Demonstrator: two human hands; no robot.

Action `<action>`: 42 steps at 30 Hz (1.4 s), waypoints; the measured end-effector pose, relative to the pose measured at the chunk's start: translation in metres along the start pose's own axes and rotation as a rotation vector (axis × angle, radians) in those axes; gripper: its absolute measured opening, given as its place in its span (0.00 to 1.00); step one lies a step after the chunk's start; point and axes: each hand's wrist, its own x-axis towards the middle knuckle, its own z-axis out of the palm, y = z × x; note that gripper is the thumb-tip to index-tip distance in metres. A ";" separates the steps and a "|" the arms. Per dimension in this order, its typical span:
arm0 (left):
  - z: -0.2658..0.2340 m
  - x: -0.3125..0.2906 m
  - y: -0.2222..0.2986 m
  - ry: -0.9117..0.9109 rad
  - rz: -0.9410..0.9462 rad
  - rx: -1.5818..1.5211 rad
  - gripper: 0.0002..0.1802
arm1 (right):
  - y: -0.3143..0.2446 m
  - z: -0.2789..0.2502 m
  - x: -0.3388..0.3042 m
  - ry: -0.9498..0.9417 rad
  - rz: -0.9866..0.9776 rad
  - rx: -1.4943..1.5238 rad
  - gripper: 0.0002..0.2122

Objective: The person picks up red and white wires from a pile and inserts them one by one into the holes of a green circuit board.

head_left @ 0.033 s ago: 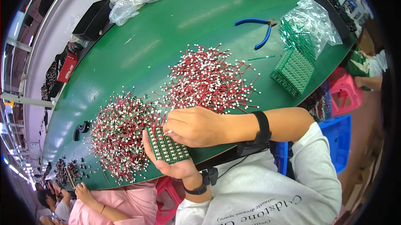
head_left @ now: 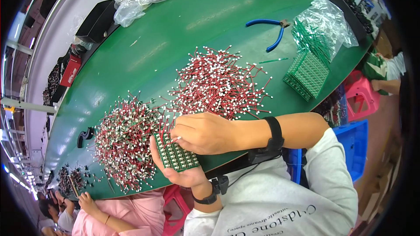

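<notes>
My left hand (head_left: 187, 176) holds a green circuit board panel (head_left: 178, 157) from below, its thumb along the panel's left edge. Rows of small pale connectors cover the panel's upper face. Over the far edge of the panel, the fingers of my right hand (head_left: 199, 132) are pinched on a thin red wire (head_left: 171, 141) with a white plug at its end. Several red wires stand up from the panel's far side; my right fingers hide part of them. Just beyond my hands lies a heap of red wires with white plugs (head_left: 214, 87).
Left of my hands is a heap of wires with small green boards (head_left: 127, 144). Blue-handled cutters (head_left: 278, 34), stacked green panels (head_left: 308, 75) and a clear plastic bag (head_left: 337, 26) lie at the right. A co-worker's hand (head_left: 89, 203) is at the lower left. Black bin (head_left: 97, 20) stands far left.
</notes>
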 end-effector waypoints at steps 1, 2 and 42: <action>0.000 -0.001 -0.001 -0.007 0.000 0.007 0.42 | 0.000 0.000 -0.001 -0.033 0.053 0.031 0.06; 0.001 -0.002 -0.002 -0.014 0.001 0.014 0.42 | -0.001 -0.001 -0.002 -0.066 0.105 0.062 0.05; -0.014 -0.004 -0.011 -0.132 0.038 0.229 0.41 | 0.007 0.017 -0.005 -0.056 0.063 -0.118 0.08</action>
